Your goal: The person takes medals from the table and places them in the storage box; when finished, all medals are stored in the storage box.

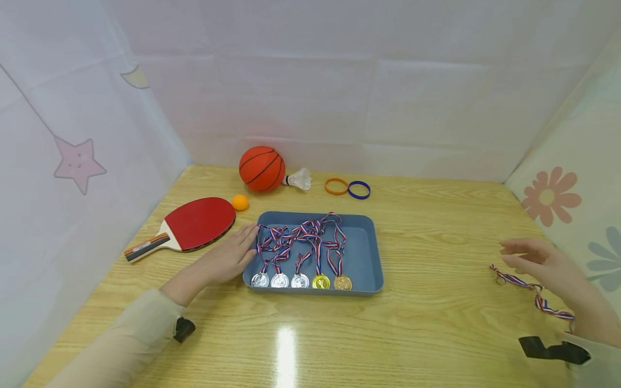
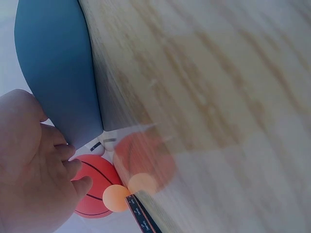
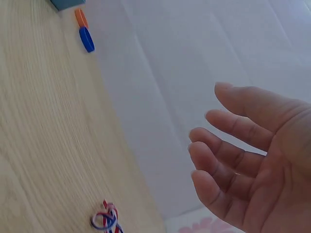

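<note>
A blue-grey tray (image 1: pixel 366 257) lies on the table, with a row of silver and gold medals (image 1: pixel 299 281) along its near side and their striped ribbons (image 1: pixel 317 253) tangled behind them. Against the tray's left wall rests my left hand (image 1: pixel 228 257), its fingers extended; the left wrist view shows them beside the blue wall (image 2: pixel 58 63). Over at the right, my right hand (image 1: pixel 545 267) hovers with loosely bent fingers and nothing in its grasp. Beneath it a red, white and blue ribbon (image 1: pixel 548 308) trails on the table, partly hidden by the hand and wrist.
Left of the tray lie a red table tennis paddle (image 1: pixel 200 222) and an orange ball (image 1: pixel 240 202). Behind it are a small basketball (image 1: pixel 262 168), a shuttlecock (image 1: pixel 299 179), an orange wristband (image 1: pixel 336 186) and a blue wristband (image 1: pixel 359 189). Pale cloth (image 1: pixel 310 108) stands around the table.
</note>
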The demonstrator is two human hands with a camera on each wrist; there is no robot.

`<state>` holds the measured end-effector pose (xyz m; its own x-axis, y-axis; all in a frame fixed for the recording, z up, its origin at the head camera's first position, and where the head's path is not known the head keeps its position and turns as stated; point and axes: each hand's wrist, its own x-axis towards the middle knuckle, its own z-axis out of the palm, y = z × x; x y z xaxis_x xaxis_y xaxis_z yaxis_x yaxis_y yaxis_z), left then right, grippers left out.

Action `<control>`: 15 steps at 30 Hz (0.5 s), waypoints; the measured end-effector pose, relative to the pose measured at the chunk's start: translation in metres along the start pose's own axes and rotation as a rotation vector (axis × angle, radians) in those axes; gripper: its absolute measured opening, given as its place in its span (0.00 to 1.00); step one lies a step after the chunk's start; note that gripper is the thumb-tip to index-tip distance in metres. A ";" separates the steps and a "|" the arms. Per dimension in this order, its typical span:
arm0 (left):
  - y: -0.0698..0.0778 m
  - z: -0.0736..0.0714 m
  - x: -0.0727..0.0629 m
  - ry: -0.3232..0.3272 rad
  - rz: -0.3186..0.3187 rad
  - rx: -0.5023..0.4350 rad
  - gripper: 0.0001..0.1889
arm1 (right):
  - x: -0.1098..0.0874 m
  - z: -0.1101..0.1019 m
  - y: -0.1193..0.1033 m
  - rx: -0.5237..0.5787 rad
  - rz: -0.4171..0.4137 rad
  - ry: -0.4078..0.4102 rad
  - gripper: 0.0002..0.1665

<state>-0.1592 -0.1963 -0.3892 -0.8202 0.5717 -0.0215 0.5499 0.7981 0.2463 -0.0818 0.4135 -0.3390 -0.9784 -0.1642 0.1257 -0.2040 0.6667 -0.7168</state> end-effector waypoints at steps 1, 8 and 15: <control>0.000 0.000 0.000 0.000 -0.001 -0.001 0.32 | -0.004 -0.003 0.005 -0.008 0.023 0.002 0.18; 0.001 -0.001 -0.001 0.001 -0.003 -0.001 0.31 | -0.030 -0.025 0.046 -0.095 0.232 -0.013 0.15; 0.002 -0.001 -0.001 0.005 0.000 -0.001 0.31 | -0.054 -0.046 0.148 -0.159 0.455 -0.050 0.39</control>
<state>-0.1572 -0.1954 -0.3881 -0.8212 0.5704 -0.0167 0.5493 0.7981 0.2476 -0.0609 0.5541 -0.4205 -0.9674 0.1377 -0.2128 0.2381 0.7811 -0.5773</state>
